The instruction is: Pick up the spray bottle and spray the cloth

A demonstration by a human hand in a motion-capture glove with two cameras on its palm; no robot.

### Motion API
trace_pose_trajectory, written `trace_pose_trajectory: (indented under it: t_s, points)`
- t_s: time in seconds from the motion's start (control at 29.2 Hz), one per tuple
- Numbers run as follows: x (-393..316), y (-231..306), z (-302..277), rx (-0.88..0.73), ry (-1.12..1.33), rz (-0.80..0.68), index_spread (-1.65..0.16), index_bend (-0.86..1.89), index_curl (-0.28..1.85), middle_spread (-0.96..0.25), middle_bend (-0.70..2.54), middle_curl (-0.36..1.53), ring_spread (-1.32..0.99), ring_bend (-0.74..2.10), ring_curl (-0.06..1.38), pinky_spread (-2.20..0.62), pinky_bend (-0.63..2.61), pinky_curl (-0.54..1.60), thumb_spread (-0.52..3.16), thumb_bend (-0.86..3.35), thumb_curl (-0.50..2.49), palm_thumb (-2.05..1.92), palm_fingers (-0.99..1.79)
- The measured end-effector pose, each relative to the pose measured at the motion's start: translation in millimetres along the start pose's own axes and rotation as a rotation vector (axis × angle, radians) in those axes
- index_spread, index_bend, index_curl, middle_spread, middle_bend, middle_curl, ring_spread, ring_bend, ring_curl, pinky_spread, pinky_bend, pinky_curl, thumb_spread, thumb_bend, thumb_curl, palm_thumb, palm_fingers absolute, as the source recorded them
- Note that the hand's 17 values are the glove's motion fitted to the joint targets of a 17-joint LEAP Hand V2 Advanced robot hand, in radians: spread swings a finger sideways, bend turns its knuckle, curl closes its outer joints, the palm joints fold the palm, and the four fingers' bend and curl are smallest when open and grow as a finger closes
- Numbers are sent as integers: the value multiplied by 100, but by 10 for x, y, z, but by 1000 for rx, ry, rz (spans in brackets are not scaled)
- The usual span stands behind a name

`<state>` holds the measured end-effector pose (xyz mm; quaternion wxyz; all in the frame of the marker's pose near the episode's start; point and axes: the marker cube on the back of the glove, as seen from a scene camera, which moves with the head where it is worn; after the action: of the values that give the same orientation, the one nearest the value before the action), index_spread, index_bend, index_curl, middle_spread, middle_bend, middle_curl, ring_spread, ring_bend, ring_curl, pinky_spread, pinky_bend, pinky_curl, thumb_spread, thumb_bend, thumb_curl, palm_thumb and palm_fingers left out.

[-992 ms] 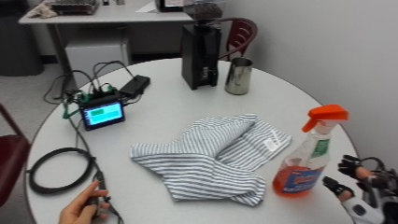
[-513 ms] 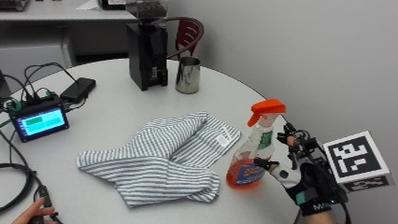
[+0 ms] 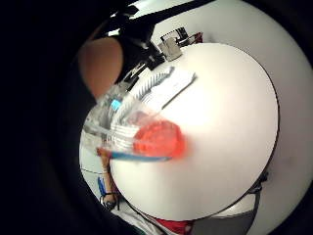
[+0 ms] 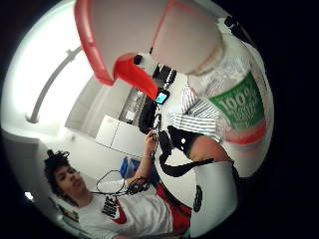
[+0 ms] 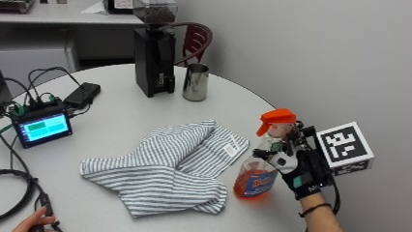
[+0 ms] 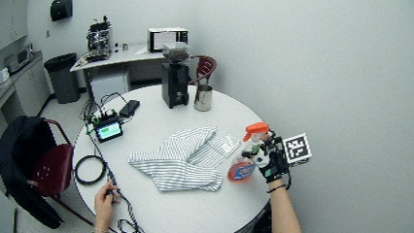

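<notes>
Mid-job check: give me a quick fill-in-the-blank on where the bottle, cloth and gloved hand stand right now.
1. The gloved right hand is at the spray bottle, whose trigger head is coloured ____.
2. The bottle stands ____ on the table.
3. The striped cloth lies ____ on the table beside the bottle.
4. The liquid low in the bottle is coloured ____.

Missing words: orange; upright; crumpled; orange

Even indoor light, soft shadows; palm views warped, dark-rimmed.
</notes>
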<state>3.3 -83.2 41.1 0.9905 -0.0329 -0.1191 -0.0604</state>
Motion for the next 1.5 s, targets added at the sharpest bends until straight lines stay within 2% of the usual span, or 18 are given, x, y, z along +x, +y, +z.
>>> trace_pose_trajectory:
  t_s: [0.14,0.24,0.38,0.44,0.51,0.58,0.85,1.06,1.27,1.4,1.5]
  points:
    - [26,-63,72,-33,-37,-17,-35,-1,5,-3,55,38,7,37,29,24,57,35,91,-1,33,69,37]
    - [30,-97,67,5,-38,-23,-35,-4,2,-5,59,39,5,46,32,24,59,35,89,-1,34,73,44]
    - [33,-132,11,72,-29,-29,-36,-12,-3,-10,74,43,-6,73,37,14,57,33,86,5,39,87,78]
    - [41,-136,-17,88,-20,-37,-37,-8,-2,-11,75,44,-9,79,39,11,56,34,84,5,41,91,82]
    - [60,-125,-56,99,-13,-39,-37,5,2,-12,71,44,-11,80,41,8,55,34,81,5,43,94,89]
    - [86,-102,-99,108,-10,-31,-32,31,11,-12,60,41,-12,72,39,2,50,33,77,3,44,95,105]
    - [208,-44,-180,133,52,-1,-28,27,20,-14,50,41,-15,64,40,-9,49,35,70,-2,48,98,116]
    - [17,-225,-374,120,309,-30,-26,19,24,-14,45,42,-15,62,40,-14,49,36,65,-2,51,102,119]
    - [-598,-627,-579,102,685,-99,-26,16,27,-14,42,43,-15,60,40,-16,48,36,61,-2,54,103,120]
    - [-891,-822,-473,63,897,-155,-25,15,29,-14,42,43,-15,60,41,-17,47,37,59,-3,55,103,120]
    - [-825,-812,-217,-12,1006,-178,-25,15,30,-14,41,44,-15,60,41,-17,48,37,58,-3,56,104,120]
